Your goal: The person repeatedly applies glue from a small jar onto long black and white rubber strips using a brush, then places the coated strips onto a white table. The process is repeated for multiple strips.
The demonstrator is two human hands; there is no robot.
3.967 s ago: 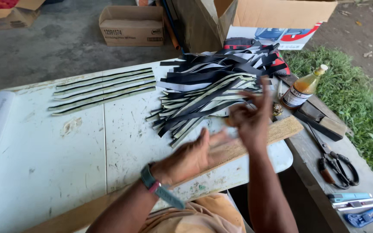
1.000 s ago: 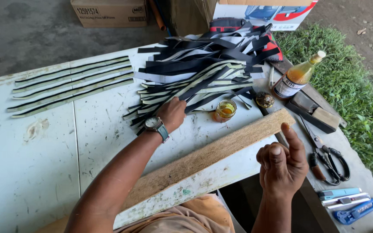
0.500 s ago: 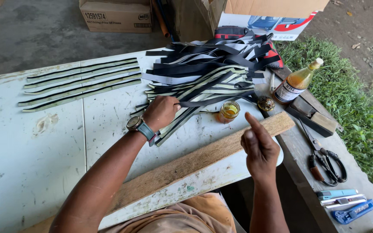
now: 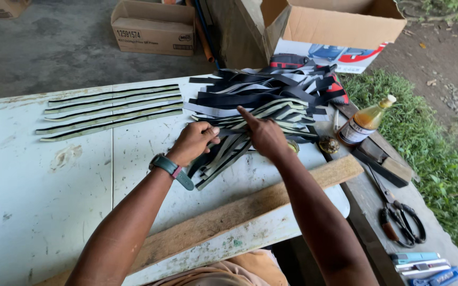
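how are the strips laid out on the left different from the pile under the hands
The laid-out strips lie flat, parallel and apart in a neat row; the pile is heaped and criss-crossed. Nobody touches the row; the left hand and right hand rest on the pile. Both are long narrow strips on the white table.

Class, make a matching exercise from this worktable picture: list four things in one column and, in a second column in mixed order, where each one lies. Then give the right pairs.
Things
1. bottle of amber liquid
2. scissors
3. wooden plank
4. row of laid-out strips

Places
A. along the near edge of the white table
B. far left part of the white table, side by side
C. on the dark bench at the right, near the person
D. on the dark bench at the right, beside the pile of strips

Pairs: 1-D, 2-C, 3-A, 4-B
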